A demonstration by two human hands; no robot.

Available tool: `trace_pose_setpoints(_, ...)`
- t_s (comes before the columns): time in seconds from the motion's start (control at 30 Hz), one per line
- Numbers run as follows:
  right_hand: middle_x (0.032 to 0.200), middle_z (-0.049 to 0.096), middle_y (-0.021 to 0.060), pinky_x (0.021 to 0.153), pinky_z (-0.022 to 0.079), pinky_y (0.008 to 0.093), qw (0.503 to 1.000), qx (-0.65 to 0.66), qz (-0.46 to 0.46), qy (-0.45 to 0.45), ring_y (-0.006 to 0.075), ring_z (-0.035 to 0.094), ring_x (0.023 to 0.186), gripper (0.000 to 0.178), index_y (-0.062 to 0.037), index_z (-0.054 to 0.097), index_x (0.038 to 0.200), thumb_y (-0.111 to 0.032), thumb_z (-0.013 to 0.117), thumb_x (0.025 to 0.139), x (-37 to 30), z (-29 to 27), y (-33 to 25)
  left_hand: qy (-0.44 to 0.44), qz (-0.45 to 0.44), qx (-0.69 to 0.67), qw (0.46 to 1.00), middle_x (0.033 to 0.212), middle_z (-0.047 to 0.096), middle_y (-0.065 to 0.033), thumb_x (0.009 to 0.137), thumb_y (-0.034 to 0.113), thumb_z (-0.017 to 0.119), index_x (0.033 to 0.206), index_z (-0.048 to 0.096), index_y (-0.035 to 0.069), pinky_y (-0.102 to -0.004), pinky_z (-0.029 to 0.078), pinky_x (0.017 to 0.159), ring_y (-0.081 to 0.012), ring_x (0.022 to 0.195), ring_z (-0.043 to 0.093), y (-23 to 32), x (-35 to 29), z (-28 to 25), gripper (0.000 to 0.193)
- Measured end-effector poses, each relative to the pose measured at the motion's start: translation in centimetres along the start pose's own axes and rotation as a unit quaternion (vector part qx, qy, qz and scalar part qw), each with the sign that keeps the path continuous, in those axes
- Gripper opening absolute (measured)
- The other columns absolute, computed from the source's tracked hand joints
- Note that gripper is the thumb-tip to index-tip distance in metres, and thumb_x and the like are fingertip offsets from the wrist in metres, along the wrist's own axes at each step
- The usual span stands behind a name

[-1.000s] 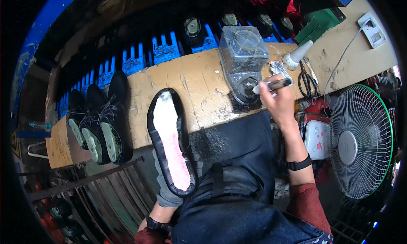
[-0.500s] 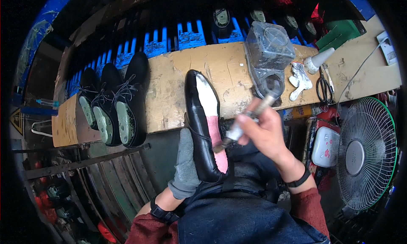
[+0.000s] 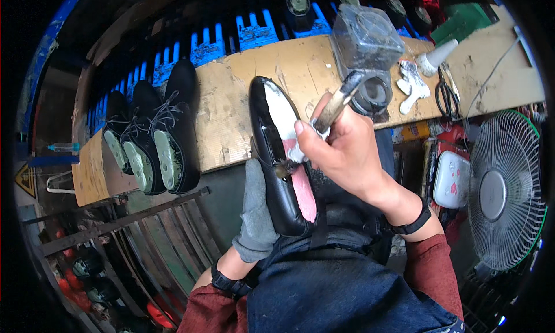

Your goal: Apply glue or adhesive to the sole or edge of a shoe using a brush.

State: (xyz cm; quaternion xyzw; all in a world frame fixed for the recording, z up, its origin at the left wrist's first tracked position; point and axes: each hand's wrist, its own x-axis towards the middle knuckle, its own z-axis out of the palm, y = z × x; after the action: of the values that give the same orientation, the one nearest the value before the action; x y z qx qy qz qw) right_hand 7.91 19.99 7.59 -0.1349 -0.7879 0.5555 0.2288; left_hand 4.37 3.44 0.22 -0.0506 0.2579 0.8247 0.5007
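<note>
A black leather shoe [image 3: 280, 207] stands upended before me, its underside partly facing me, with a white patch toward the top and a pink strip below. My left hand [image 3: 254, 217], in a grey glove, grips it from the left; the fingertips behind it are hidden. In my bare right hand [image 3: 350, 154] is a brush [image 3: 340, 103], its handle pointing up and its dark bristles touching the shoe's side edge beside the pink strip. A glossy, wet-looking streak shows on the black leather above the bristles. An open-mouthed pot [image 3: 372, 94] stands just beyond the right hand.
Three black lace-up shoes [image 3: 173, 125] lean on the cardboard-covered bench [image 3: 231, 78] at left. A clear box [image 3: 370, 38], a white glove [image 3: 411, 87], a white cone [image 3: 436, 56] and scissors [image 3: 446, 102] lie at right. Closer in stands a fan [image 3: 500, 188]. Blue slotted racks [image 3: 257, 29] line the back.
My right hand has moved up and turned, carrying the brush from the lower pink strip to the shoe's left edge higher up. A glossy streak now shows there. The left hand still holds the shoe.
</note>
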Motion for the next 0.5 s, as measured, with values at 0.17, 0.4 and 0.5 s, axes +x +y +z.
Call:
trace_pose_setpoints(0.17,0.06,0.059,0.0011,0.046,0.042,0.0239,0.997,-0.016,-0.072,-0.015,0.0051,0.055,0.05,0.02,-0.0032,0.052,0.077,-0.009,0.066,0.089,-2.4,-0.6,-1.6,0.022,0.035,0.114,0.993,0.13,0.052,-0.0093,0.105,0.023,0.036,0.145,0.032,0.006,-0.0312,0.047,0.097,-0.0164,0.116,0.055,-0.6,-0.5,1.0,0.043)
trace_pose_setpoints(0.4,0.069,0.056,0.0068,0.051,0.044,0.0351,0.948,0.021,-0.251,-0.193,0.0263,0.057,0.057,0.026,-0.0055,0.055,0.086,-0.024,0.074,0.082,-1.5,-2.9,-2.6,-0.005,0.267,0.696,0.666,0.14,0.044,-0.0137,0.096,0.019,0.058,0.148,0.027,0.01,-0.0373,0.041,0.105,-0.0219,0.126,0.047,0.0,-1.1,-0.3,0.061)
trace_pose_setpoints(0.5,0.074,0.062,0.0175,0.068,0.049,0.0446,0.904,0.051,-0.289,-0.312,0.0397,0.063,0.077,0.029,0.0015,0.054,0.095,-0.022,0.067,0.086,0.0,-4.2,-2.9,-0.018,0.302,0.736,0.606,0.14,0.044,-0.0135,0.096,0.02,0.057,0.148,0.027,0.009,-0.037,0.041,0.105,-0.0217,0.126,0.048,0.7,-1.4,-0.7,0.06)
